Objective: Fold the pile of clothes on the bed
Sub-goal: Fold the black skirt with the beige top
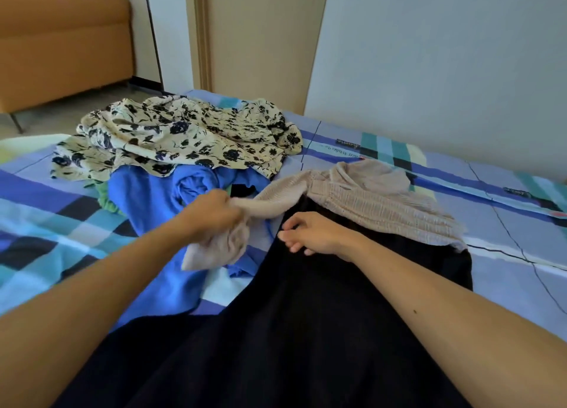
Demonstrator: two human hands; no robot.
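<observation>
On the bed (pixel 506 263) a beige top (pixel 368 192) runs crosswise, left hand (pixel 214 214) gripping its end

Orange sofa (pixel 61 45); pale wall (pixel 445 54)

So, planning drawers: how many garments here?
5: floral garment farthest, blue garment beneath it, green garment peeking left, beige garment in left hand, black garment nearest; others may hide.

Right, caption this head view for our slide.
Left hand grips the beige top; right hand rests on black cloth.
</observation>
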